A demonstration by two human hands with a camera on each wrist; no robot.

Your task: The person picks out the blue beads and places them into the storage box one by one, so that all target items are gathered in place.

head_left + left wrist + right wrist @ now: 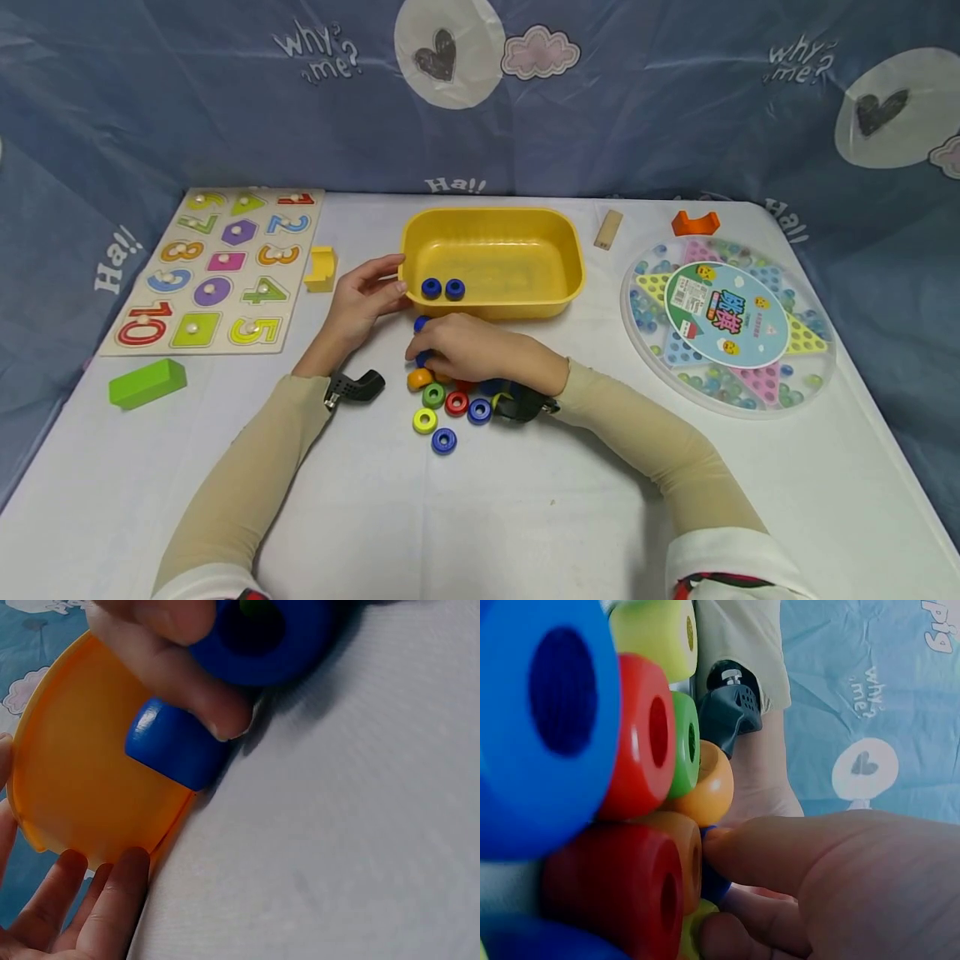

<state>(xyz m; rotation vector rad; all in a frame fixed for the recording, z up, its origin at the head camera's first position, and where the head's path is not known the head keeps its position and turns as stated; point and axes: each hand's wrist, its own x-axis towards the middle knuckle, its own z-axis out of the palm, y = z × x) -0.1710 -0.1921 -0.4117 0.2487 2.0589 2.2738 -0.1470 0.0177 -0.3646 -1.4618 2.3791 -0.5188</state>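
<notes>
My left hand [363, 300] touches the left wall of a yellow plastic basin [487, 310]; its extended fingers lie against the outside in the left wrist view. Two blue ring beads [454, 289] sit inside at the near left. Just outside the near wall, my right hand [468, 346] reaches over a cluster of beads, fingers pointing left. Its thumb and fingers pinch a blue bead [714, 871], partly hidden by them. Another blue bead [422, 323] lies beyond its fingers. Nearby are orange [420, 380], green [433, 395], red [456, 404], yellow [424, 421] and blue [444, 442] beads; the hand covers others.
A number puzzle board [206, 271] lies at left with a green block [147, 383] before it and a yellow block [321, 268] beside it. At right are a round marble game [727, 325], an orange block [695, 223] and a wooden block [608, 229]. A blue curtain [637, 108] hangs behind.
</notes>
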